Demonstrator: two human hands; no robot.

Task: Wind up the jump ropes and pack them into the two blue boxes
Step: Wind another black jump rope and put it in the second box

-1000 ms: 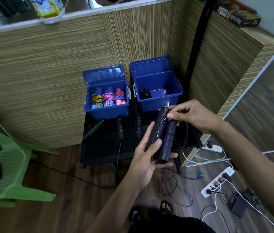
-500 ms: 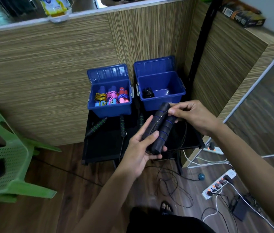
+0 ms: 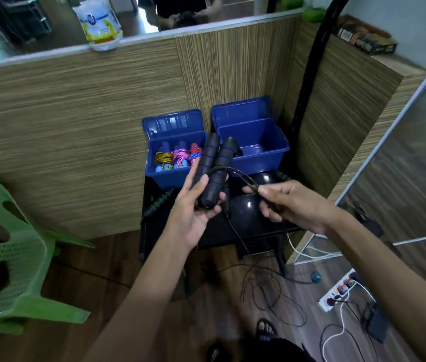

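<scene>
- A green chair (image 3: 10, 259) stands far left of the hands.
- Two blue boxes: the left box (image 3: 174, 176) holds three wound ropes; the right box (image 3: 261, 163) is partly hidden behind the handles.
- The left hand (image 3: 193, 207) grips two black handles (image 3: 213, 171), pointing up and away.
- The right hand (image 3: 287, 205) pinches the black cord (image 3: 243, 176), just right of them.

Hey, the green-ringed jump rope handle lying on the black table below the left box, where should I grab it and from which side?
Grip the green-ringed handle around its ribbed middle, coming from above. It lies flat and slanted on the black table, so fingers can close across its narrow width. The left hand is already holding the black handles, and the right hand pinches the cord, so probably free one first.
</scene>
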